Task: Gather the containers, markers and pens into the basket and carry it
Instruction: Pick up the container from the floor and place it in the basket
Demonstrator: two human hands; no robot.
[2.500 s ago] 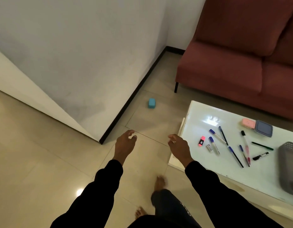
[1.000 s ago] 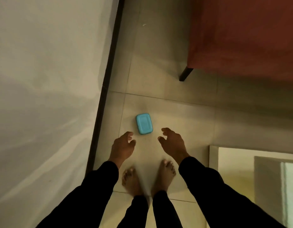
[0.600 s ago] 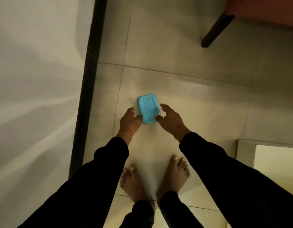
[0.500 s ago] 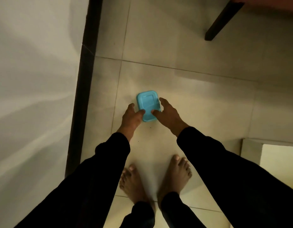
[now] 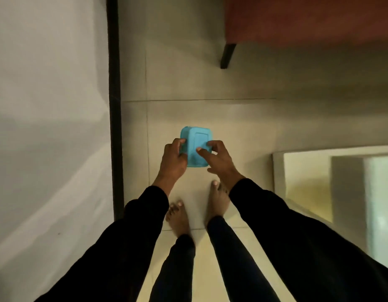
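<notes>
Black long sleeves [image 5: 127,240], dark trousers [image 5: 175,271], barefoot.

The single head-worn view looks steeply down from above the person's own arms onto the floor [image 5: 210,118], close over both hands, with wall [image 5: 47,105] at left and table [image 5: 278,171] edge at right
</notes>
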